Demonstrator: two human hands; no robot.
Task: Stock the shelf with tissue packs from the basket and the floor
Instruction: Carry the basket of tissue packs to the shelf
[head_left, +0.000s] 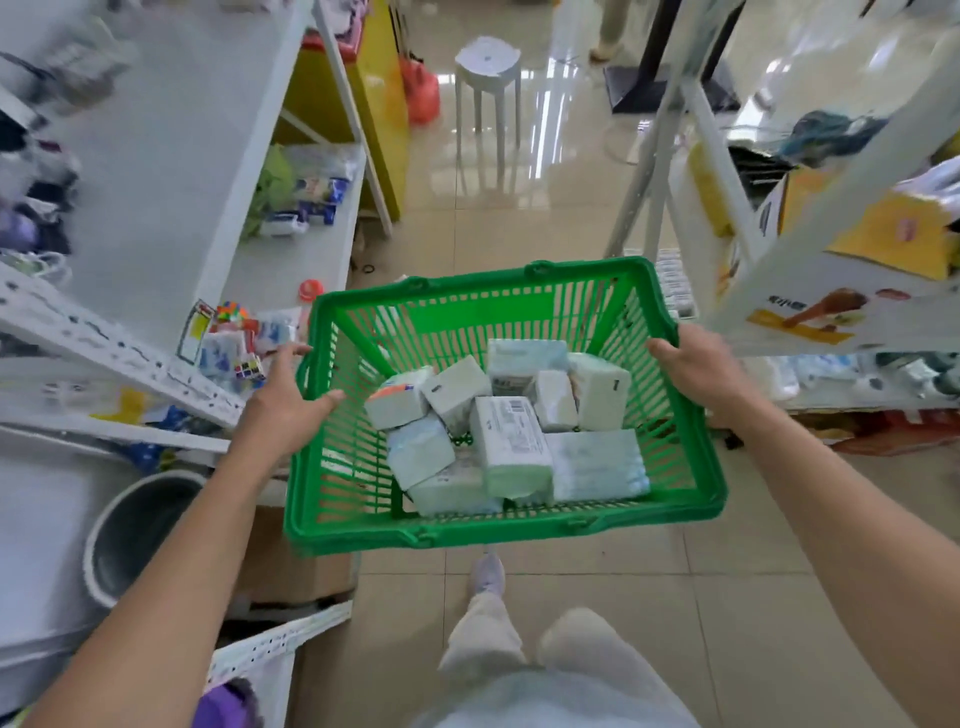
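Note:
A green plastic basket (462, 535) hangs in the air in front of me, above the tiled aisle floor. Several pale tissue packs (514, 441) lie jumbled in its bottom. My left hand (285, 400) grips the basket's left rim, thumb inside the wall. My right hand (691, 369) grips the right rim near the far corner. A white shelf (291, 280) runs along my left, with a few small blue-and-white packs (223, 353) and toys on it.
A white stool (487, 67) stands down the aisle. A grey bucket (130, 535) and a cardboard box (296, 571) sit low on the left. Shelving with printed cartons (831, 280) lines the right. My legs and one shoe (487, 571) are below the basket.

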